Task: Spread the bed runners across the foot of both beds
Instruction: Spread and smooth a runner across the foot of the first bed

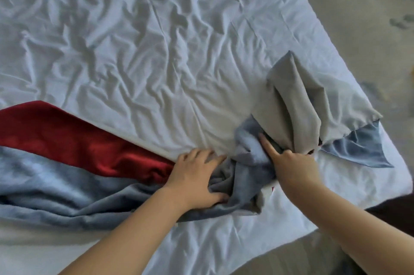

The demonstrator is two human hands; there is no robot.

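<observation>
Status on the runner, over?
Left hand resting on runner. Right hand gripping its bunched end, index finger out. Runner laid out to the left, right end crumpled, grey underside up. Sheet wrinkled, nothing blocking.

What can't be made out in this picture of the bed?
Head view: the bed runner is cut off by the left edge; its end is unseen.
Head view: the right hand has curled fingers buried in bunched runner fabric.
Head view: a dark object is cut by the right edge; unidentifiable.
The second bed lies outside the view.
</observation>
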